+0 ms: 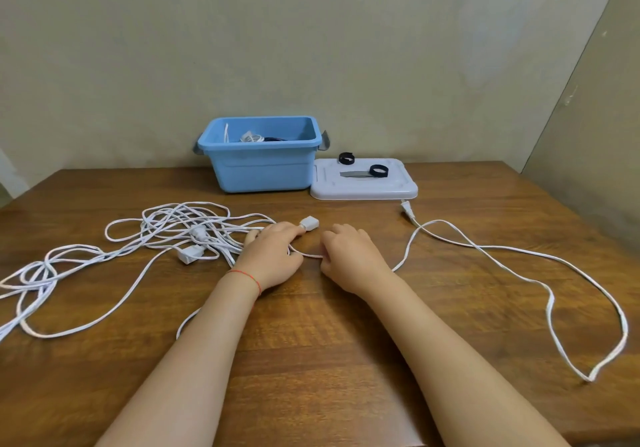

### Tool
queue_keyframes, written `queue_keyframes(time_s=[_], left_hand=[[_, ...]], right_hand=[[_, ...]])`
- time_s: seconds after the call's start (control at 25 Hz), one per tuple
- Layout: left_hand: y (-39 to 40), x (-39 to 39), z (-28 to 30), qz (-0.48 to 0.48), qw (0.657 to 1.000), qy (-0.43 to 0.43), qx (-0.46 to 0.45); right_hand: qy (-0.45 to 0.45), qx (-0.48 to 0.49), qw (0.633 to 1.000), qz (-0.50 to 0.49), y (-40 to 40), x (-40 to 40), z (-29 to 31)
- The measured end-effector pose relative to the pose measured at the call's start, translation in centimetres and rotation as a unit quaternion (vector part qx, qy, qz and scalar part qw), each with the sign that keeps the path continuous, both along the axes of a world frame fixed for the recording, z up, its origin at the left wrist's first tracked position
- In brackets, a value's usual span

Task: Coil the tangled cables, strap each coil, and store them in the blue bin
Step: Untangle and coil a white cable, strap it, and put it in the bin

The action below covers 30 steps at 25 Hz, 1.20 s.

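A tangle of white cables [180, 226] lies on the left half of the wooden table [311, 325]. One white cable [502, 248] runs out to the right in a long loop and ends in a plug [408, 209]. My left hand [273, 256] lies on this cable near its socket end [309, 223], fingers curled over it. My right hand [349, 256] pinches the same cable just to the right. The blue bin [263, 166] stands at the back with coiled cables inside. Two black straps [346, 158] [377, 171] rest on the white lid [363, 188].
The bin's white lid lies flat to the right of the bin, against the back wall. Another white socket block [189, 253] sits in the tangle. Cable loops reach the table's left edge and the right front area.
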<state>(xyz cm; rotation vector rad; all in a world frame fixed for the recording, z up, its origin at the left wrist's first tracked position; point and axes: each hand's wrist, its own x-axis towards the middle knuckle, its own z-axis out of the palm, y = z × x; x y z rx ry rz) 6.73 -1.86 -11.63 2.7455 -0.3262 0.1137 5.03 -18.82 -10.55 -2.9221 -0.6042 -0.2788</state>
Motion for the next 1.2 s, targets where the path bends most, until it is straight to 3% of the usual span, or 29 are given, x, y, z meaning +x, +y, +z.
queue_keyframes(time_s=[0.16, 0.28, 0.36, 0.48, 0.56, 0.72, 0.88, 0.96, 1.08, 1.12, 1.2], left_hand=[[0.9, 0.0, 0.2, 0.073, 0.996, 0.015, 0.053], [1.1, -0.2, 0.2, 0.099, 0.993, 0.018, 0.054], [0.8, -0.3, 0.3, 0.104, 0.993, 0.009, 0.058], [0.4, -0.4, 0.4, 0.102, 0.993, 0.008, 0.057], [0.2, -0.5, 0.5, 0.105, 0.993, 0.006, 0.054], [0.1, -0.6, 0.6, 0.158, 0.984, -0.01, 0.078], [0.4, -0.7, 0.9, 0.261, 0.96, -0.015, 0.105], [-0.3, -0.9, 1.2, 0.271, 0.951, -0.056, 0.14], [-1.3, -0.8, 1.4, 0.166, 0.964, -0.194, 0.077], [-1.8, -0.5, 1.5, 0.106, 0.971, -0.21, 0.037], [-3.0, 0.2, 1.7, 0.014, 0.987, -0.161, -0.01]], right_hand=[[0.041, 0.068, 0.983, -0.167, -4.1, 0.9, 1.2], [-0.009, 0.012, 0.939, -0.344, -7.3, 1.3, 1.3], [-0.031, 0.015, 0.948, -0.315, -6.6, 1.5, 0.5], [0.022, 0.087, 0.986, -0.139, -3.1, 2.0, -0.5], [0.04, 0.045, 0.993, -0.105, -1.0, 2.8, -0.6], [0.033, 0.08, 0.986, -0.143, 0.4, 3.7, -0.2], [-0.025, 0.158, 0.953, -0.258, -1.1, 3.5, 0.2], [-0.025, 0.176, 0.946, -0.27, -1.8, 3.6, 0.1], [0.031, 0.226, 0.953, -0.202, -1.9, 3.9, 0.0], [0.039, 0.248, 0.952, -0.177, -1.9, 4.0, -0.1], [0.04, 0.28, 0.95, -0.134, -1.9, 4.0, 0.1]])
